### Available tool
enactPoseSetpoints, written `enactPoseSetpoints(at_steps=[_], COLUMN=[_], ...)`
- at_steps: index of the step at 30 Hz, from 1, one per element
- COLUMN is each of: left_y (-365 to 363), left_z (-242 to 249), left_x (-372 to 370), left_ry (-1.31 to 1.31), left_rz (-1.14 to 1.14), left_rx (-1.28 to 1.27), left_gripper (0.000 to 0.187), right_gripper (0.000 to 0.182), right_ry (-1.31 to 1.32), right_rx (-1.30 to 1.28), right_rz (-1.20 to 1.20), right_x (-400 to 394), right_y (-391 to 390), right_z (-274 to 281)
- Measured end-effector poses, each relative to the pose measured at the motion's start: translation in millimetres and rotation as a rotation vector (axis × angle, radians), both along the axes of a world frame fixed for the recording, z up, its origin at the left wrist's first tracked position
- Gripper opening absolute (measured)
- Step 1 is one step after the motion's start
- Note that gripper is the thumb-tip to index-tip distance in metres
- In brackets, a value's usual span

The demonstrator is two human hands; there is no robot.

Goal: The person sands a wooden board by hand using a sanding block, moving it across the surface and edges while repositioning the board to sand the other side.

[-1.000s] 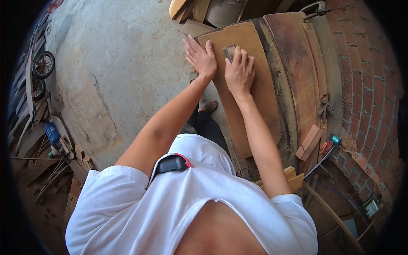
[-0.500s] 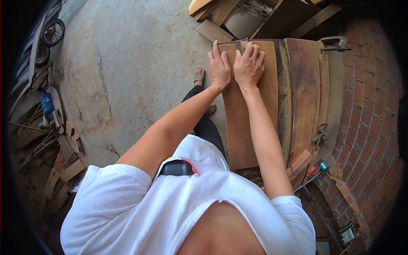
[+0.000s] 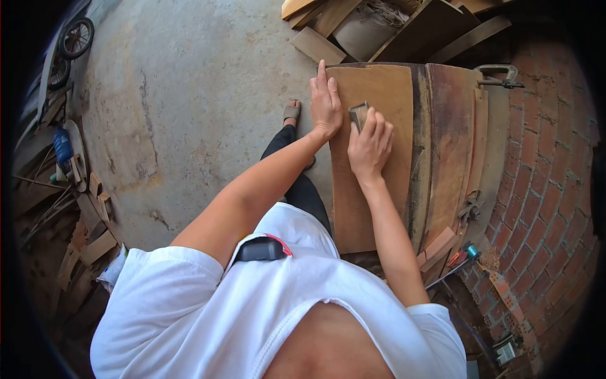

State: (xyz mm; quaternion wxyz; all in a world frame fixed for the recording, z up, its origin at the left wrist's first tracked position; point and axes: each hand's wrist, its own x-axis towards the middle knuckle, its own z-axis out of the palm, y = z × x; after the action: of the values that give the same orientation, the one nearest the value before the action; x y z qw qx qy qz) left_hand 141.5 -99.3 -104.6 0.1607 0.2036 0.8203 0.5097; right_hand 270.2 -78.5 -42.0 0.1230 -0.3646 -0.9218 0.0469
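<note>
1. Near: person in white shirt (image 3: pixel 208 297) leans over the bench, both arms stretched fwd; black device (image 3: pixel 260 248) clipped at the collar.
2. Work piece: light wood panel (image 3: pixel 372 189) lies flat along the bench, left of the darker boards (image 3: pixel 451 145).
3. Right hand (image 3: pixel 369 146): closed grip on a small grey scraper blade (image 3: pixel 358 115), which is pressed on the panel w/ fingers wrapped behind it.
4. Left hand (image 3: pixel 325 101): flat, fingers extended, palm on the panel's left edge just beside the blade; holds nothing, steadies the panel.
5. Progress (judgement): blade sits in the far half of the panel. Surface looks even in tone; no clear line btwn scraped and unscraped areas, so the share done can't be read. Near half lies behind the blade.
6. Right of bench: brick wall (image 3: pixel 549 183).
7. Far: metal clamp (image 3: pixel 499 74) at the bench's far corner; wood offcuts (image 3: pixel 328 31) beyond on the concrete floor (image 3: pixel 189 95).
</note>
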Motion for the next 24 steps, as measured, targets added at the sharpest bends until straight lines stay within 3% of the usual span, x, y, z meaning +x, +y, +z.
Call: enactPoseSetpoints(at_steps=[4, 7, 10, 14, 20, 24], left_y=[-0.7, 0.0, 0.9, -5.5, -0.2, -0.3], left_z=[-2.3, -3.7, -2.4, 5.7, 2.0, 1.5], left_x=[-1.4, -1.8, -0.3, -0.2, -2.3, -2.8], left_ry=[-0.007, -0.014, -0.074, -0.161, -0.123, -0.118], left_rz=[0.02, 0.036, 0.061, 0.038, 0.039, 0.019], left_rx=[0.083, 0.116, 0.168, 0.171, 0.218, 0.167], left_gripper=[0.054, 0.055, 0.057, 0.058, 0.063, 0.066], right_gripper=[0.052, 0.056, 0.061, 0.061, 0.05, 0.053], right_ry=[0.055, 0.053, 0.004, -0.041, 0.078, 0.095], right_rx=[0.043, 0.043, -0.017, -0.11, 0.001, -0.035], right_rz=[-0.027, 0.024, 0.048, 0.033, 0.07, 0.14], right_x=[-88.9, -63.4, 39.1, 46.3, -98.4, -74.7], right_y=[61.1, 43.5, -37.2, -43.7, 56.1, 52.6], right_z=[-8.4, 0.0, 6.4, 7.9, -5.1, -1.8])
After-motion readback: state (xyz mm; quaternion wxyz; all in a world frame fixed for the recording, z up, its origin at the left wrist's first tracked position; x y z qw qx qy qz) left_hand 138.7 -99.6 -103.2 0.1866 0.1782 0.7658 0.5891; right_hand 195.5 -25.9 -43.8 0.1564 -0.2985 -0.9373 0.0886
